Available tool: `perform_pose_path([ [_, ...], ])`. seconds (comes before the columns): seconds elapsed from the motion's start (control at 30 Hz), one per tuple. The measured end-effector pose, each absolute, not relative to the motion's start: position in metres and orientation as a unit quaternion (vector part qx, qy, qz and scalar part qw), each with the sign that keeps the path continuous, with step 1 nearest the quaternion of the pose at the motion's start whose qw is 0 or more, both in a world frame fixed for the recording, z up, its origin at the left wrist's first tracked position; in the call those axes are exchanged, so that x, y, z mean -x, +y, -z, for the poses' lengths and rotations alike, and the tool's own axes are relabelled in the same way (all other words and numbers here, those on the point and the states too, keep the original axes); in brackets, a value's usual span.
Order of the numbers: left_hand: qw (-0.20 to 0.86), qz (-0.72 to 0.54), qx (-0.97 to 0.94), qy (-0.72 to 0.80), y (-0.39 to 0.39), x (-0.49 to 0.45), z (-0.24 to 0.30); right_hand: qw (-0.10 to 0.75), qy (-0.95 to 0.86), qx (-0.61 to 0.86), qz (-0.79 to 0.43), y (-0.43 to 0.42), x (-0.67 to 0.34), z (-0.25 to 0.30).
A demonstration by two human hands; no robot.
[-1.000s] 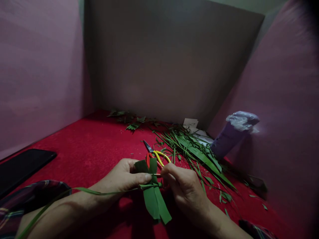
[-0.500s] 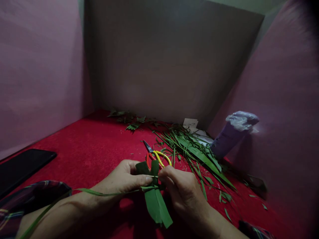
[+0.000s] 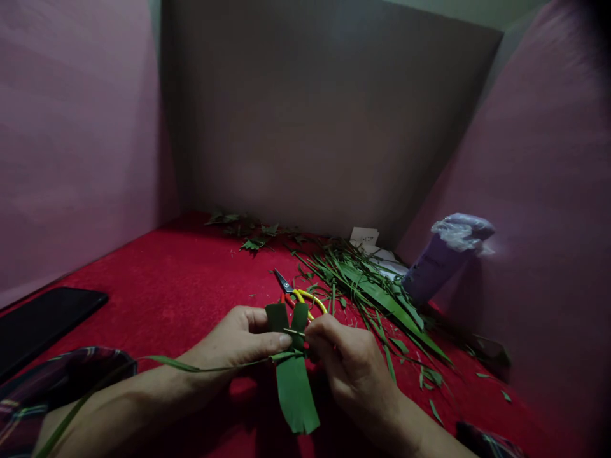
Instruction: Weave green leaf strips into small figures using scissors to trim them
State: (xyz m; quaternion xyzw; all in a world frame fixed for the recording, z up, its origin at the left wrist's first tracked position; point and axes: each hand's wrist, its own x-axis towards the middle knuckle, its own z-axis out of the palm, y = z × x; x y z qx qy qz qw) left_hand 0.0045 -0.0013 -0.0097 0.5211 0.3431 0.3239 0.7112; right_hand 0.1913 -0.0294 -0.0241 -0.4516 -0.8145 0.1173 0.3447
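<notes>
One green leaf piece (image 3: 296, 394), head view, hangs toward five o'clock from the left hand (image 3: 245, 340), thumb and fingers closed on it; at three o'clock, the right hand (image 3: 356, 366) pinches a thin pale sliver (image 3: 294, 332) crossing the leaf piece.

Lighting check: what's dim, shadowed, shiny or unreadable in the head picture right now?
Head view: dim overall; shadow darkens the red cloth below the green leaf; highlights glint on the clear plastic wrap at right; marks on the white card are too small to read.
</notes>
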Motion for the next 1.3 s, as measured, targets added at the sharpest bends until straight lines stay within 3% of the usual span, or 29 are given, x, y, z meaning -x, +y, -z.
perform_pose_path([
  [0.23,0.690,-0.351,-0.504,0.383,0.002,-0.004,0.010,0.335,-0.821,0.456,-0.077,-0.019,-0.206,0.023],
  [0.67,0.689,-0.359,-0.508,0.372,0.006,-0.002,0.018,0.405,-0.838,0.364,-0.011,-0.030,-0.195,0.022],
  [1.3,0.659,-0.365,-0.494,0.434,0.008,0.000,0.020,0.397,-0.831,0.389,0.024,-0.030,-0.192,0.022],
])
